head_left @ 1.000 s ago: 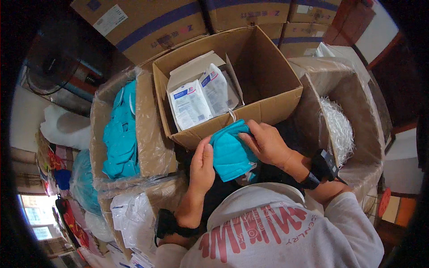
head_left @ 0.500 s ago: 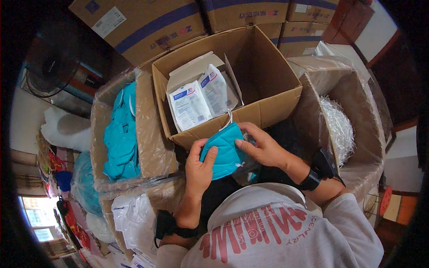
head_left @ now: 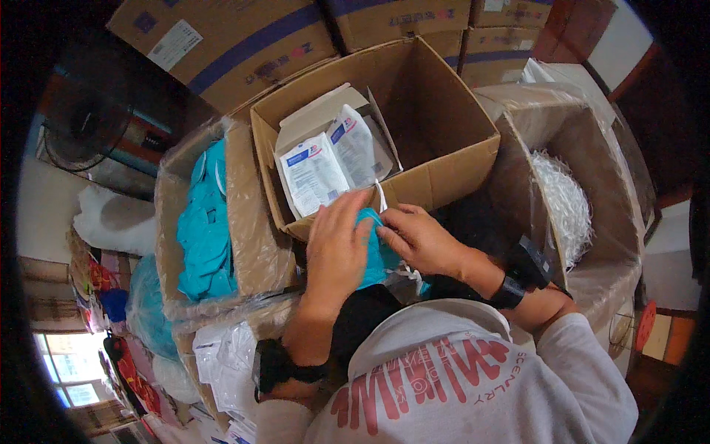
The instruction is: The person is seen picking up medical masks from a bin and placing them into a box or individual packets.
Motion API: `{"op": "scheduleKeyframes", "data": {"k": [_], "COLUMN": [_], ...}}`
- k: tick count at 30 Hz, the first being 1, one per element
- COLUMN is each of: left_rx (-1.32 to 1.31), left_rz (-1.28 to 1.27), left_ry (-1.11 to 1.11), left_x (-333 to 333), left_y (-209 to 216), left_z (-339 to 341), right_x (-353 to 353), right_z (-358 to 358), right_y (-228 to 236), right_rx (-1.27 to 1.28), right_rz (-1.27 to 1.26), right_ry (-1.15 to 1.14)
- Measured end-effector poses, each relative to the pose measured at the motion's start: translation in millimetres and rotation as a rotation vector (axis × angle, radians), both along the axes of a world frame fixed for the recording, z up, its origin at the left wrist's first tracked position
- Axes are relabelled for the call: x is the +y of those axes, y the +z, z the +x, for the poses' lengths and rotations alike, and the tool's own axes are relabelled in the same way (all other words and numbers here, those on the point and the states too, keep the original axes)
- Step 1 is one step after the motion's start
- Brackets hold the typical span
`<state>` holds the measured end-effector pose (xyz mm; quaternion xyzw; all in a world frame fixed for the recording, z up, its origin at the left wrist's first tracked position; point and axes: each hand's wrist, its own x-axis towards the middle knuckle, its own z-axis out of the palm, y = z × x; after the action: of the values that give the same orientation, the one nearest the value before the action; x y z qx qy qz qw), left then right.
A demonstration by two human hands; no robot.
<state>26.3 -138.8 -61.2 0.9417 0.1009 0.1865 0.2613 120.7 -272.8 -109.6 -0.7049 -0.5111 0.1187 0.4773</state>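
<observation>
A teal folded face mask (head_left: 379,260) is between my hands, in front of the open carton's near side. Its upper edge is pinched by my right hand (head_left: 423,238), fingers bent and thumb pressed to the cloth. My left hand (head_left: 336,248) is closed along the mask's left side, its back turned up and covering much of the mask. A white ear loop (head_left: 381,194) sticks up between the hands, and more white strap (head_left: 410,277) hangs below. My left fingertips are slightly blurred.
An open carton (head_left: 451,159) ahead holds a smaller box with white printed packets (head_left: 314,174). Left stands a plastic-lined box of teal masks (head_left: 207,237); below it are clear-white packets (head_left: 225,359). White strands (head_left: 562,207) fill part of the right box. Closed cartons (head_left: 244,44) stand behind.
My left hand has moved up and turned over the mask, hiding much of it. The right hand has shifted slightly toward the mask's upper edge. The mask now looks narrower.
</observation>
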Motion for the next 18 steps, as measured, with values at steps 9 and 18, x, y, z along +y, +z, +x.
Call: {"op": "scheduleKeyframes", "data": {"k": [9, 18], "left_rx": [0.026, 0.098], "left_rz": [-0.343, -0.453], "left_ry": [0.117, 0.219], "left_x": [21, 91], "left_y": [-19, 8], "left_z": [6, -27], "right_x": [-25, -63], "right_z": [2, 44], "right_y": [1, 1], "right_rx": [0.661, 0.875], "right_rz": [-0.165, -0.42], "right_ry": [0.479, 0.422]}}
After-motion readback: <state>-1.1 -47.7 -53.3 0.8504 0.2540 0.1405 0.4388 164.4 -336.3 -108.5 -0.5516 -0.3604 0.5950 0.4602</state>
